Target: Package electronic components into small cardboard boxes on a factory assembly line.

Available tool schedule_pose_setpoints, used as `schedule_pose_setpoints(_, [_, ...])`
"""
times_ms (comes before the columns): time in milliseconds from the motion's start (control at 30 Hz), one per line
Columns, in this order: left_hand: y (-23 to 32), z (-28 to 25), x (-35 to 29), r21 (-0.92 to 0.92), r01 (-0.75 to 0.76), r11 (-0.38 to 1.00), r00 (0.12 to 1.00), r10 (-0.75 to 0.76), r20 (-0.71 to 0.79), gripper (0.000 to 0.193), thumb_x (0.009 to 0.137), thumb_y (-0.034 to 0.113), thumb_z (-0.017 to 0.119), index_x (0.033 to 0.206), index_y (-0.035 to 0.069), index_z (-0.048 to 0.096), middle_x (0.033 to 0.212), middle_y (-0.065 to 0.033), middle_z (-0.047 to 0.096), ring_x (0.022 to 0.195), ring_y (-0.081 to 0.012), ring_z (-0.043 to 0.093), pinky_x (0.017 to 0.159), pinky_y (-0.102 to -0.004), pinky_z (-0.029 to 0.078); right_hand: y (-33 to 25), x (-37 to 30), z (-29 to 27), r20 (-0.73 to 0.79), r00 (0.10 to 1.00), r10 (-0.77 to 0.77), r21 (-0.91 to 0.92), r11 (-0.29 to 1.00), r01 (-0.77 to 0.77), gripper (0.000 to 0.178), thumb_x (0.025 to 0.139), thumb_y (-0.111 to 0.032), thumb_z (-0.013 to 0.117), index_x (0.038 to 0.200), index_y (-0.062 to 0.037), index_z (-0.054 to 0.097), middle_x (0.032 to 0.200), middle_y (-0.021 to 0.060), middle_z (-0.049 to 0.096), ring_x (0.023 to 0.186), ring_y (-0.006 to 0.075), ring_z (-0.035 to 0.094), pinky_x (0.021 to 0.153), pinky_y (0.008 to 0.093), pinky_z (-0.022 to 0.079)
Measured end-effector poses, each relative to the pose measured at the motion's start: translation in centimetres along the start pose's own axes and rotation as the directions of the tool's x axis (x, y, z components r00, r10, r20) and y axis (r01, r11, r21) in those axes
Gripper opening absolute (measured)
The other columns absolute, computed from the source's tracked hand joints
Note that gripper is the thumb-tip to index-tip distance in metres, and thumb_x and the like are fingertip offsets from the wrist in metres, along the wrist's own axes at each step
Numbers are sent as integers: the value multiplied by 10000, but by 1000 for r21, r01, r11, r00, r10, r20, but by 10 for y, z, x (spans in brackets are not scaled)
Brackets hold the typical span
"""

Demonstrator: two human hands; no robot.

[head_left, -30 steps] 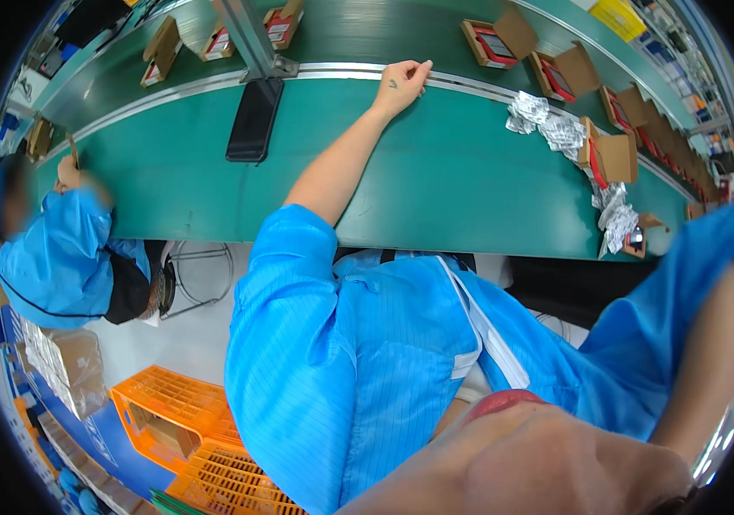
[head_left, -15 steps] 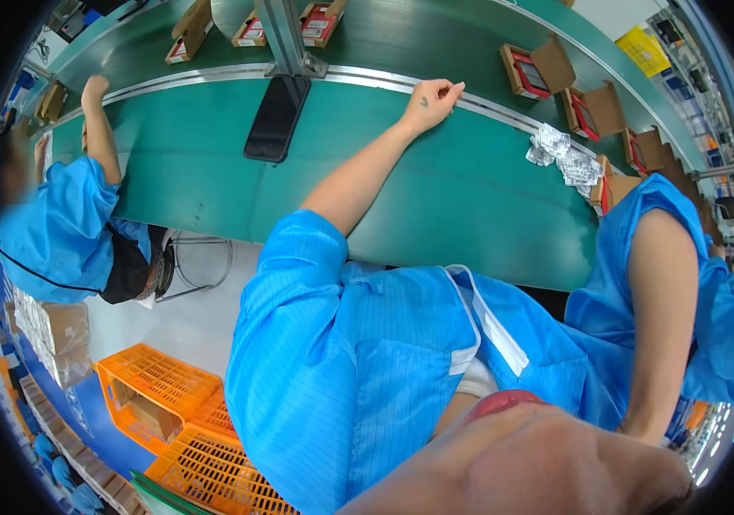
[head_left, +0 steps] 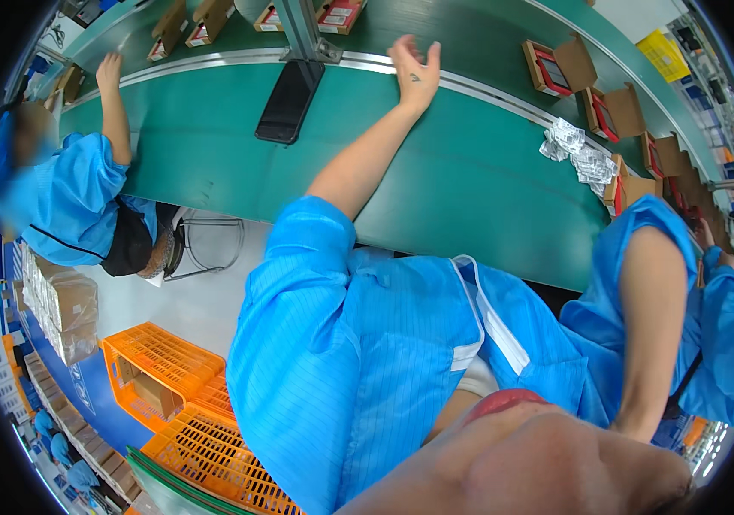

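My left arm stretches over the green worktable [head_left: 238, 172]. My left hand [head_left: 416, 75] is open at the metal rail along its far edge, fingers and thumb apart, nothing in it. To the left of that hand, a black phone-like device [head_left: 289, 101] lies at the foot of a metal post [head_left: 302, 30]. My right arm [head_left: 654, 318] is bent back toward me at the right; its hand is hidden below the wrist. Nearest that arm are a pile of small white packets [head_left: 579, 154] and an open cardboard box [head_left: 630, 186].
Beyond the rail, a green belt [head_left: 453, 34] carries open cardboard boxes [head_left: 560, 67] with red contents. A co-worker in blue [head_left: 75, 197] sits at the left, another person [head_left: 727, 335] at the right. Orange crates [head_left: 165, 365] and a wrapped carton [head_left: 66, 309] stand on the floor behind, left.
My left hand has moved left and farther out, its curled fingers now spread. The view has shifted slightly. Another open box shows on the belt at the far left.
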State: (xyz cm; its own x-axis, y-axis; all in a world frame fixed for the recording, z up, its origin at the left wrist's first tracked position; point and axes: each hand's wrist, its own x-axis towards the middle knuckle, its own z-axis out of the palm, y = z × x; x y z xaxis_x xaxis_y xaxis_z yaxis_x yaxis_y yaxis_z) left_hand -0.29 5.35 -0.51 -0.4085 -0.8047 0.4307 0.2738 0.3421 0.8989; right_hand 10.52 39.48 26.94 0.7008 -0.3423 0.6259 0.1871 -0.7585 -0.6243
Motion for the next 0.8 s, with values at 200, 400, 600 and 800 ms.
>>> schedule_pose_setpoints(200, [-22, -57, 62, 454, -183, 872, 879, 352, -322, 714, 769, 213, 705, 1277, -82, 299, 1252, -287, 288, 1170, -443, 292, 994, -505, 274, 54, 21, -21, 58, 995, -82, 57, 995, 78, 353, 879, -389, 563, 931, -53, 657, 1018, 73, 635, 918, 181, 581, 828, 373, 434])
schedule_pose_setpoints(400, [-31, -85, 105, 620, -124, 775, 973, 218, -77, 282, 861, 308, 557, 914, 51, 659, 834, -153, 642, 829, -371, 591, 763, -477, 447, 64, -25, -40, -51, 990, -134, 49, 989, 137, 366, 898, -366, 552, 883, -19, 666, 951, 105, 664, 861, 209, 623, 790, 392, 482])
schedule_pose_setpoints(600, [17, -8, 61, 643, -244, 726, 970, 194, 148, 265, 848, 291, 556, 802, 50, 654, 752, -175, 647, 753, -382, 630, 644, -463, 496, 201, -149, -118, -898, 74, 434, 112, 388, -915, 340, 881, -243, 602, 1048, 53, 614, 1032, 123, 656, 969, 201, 626, 822, 283, 495])
schedule_pose_setpoints(800, [32, 19, 20, 349, -277, 895, 863, 73, 499, 169, 775, 76, 546, 846, -32, 656, 812, -259, 625, 816, -409, 622, 730, -430, 498, 316, -239, -162, -957, -198, 214, 221, 88, -971, 485, 797, -290, 626, 1098, 81, 545, 1010, 263, 629, 987, 379, 608, 850, 402, 478])
